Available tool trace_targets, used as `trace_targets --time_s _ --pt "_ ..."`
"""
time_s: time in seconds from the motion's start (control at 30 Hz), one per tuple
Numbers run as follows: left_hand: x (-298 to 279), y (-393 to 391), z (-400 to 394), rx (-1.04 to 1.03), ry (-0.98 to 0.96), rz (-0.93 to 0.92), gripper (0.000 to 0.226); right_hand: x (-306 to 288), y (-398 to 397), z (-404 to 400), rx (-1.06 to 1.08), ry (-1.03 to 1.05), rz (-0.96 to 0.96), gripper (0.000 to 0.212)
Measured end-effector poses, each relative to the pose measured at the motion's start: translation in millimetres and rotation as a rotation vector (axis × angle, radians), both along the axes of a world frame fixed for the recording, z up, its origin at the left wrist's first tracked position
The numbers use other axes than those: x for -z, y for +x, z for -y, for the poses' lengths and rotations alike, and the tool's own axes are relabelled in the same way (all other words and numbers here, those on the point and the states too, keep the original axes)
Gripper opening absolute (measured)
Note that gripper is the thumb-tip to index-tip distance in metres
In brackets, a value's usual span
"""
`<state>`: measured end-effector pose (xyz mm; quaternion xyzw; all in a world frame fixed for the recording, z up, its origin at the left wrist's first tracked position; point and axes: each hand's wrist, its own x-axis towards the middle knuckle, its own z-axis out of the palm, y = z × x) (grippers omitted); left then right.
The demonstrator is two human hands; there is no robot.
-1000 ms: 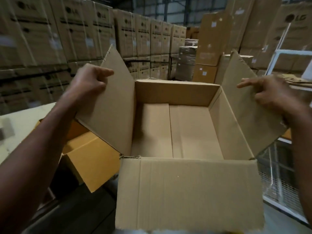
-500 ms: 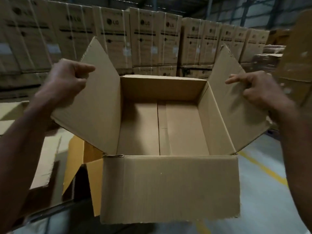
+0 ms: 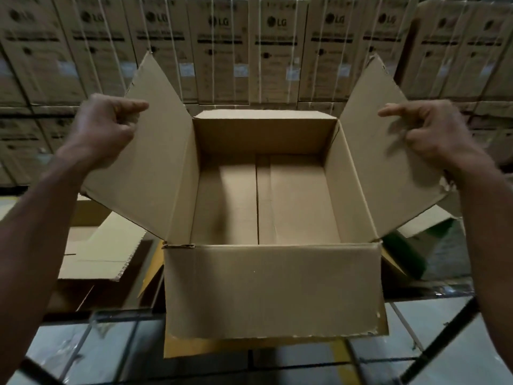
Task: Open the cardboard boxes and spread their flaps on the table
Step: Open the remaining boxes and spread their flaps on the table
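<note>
An open, empty cardboard box (image 3: 273, 290) fills the middle of the view, held up in front of me. Its left flap (image 3: 155, 162) and right flap (image 3: 385, 162) stand spread outward and upward. My left hand (image 3: 102, 129) grips the outer edge of the left flap, fingers curled round it and thumb on the inner face. My right hand (image 3: 433, 134) grips the outer edge of the right flap the same way. The near flap hangs down over the front wall. The far flap is hidden.
A wall of stacked printed cartons (image 3: 272, 48) stands right behind the box. Flattened cardboard (image 3: 102, 254) lies low on the left, more cardboard and a green piece (image 3: 413, 245) on the right. Pale floor with dark bars (image 3: 444, 337) shows below.
The view has swung left, so the carton wall now fills the background. The box sits more centred and nearer. Both hands keep their grip on the side flaps.
</note>
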<state>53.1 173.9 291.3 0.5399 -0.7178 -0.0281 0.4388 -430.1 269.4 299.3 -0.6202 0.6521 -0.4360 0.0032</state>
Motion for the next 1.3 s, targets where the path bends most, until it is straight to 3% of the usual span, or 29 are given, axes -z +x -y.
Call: trace_targets --time_s 0.23,0.43,0.73,1.03,1.3 --pt "-15 17 53 0.029 0.113 -0.007 0.046 -17 -12 63 -0.042 0.082 -0.103 0.062" --pt "-23 20 93 0.055 0.12 -0.03 0.046 -12 -14 92 -0.04 0.064 -0.078 0.058" --pt "52 1 138 0.037 0.225 0.036 0.048 49 -20 128 0.036 0.183 0.03 0.058" --pt "132 -4 161 -0.035 0.418 0.053 0.052 123 -48 169 -0.023 0.357 0.19 0.055" --pt "159 20 176 -0.081 0.453 0.068 0.05 133 -57 190 -0.027 0.386 0.204 0.05"
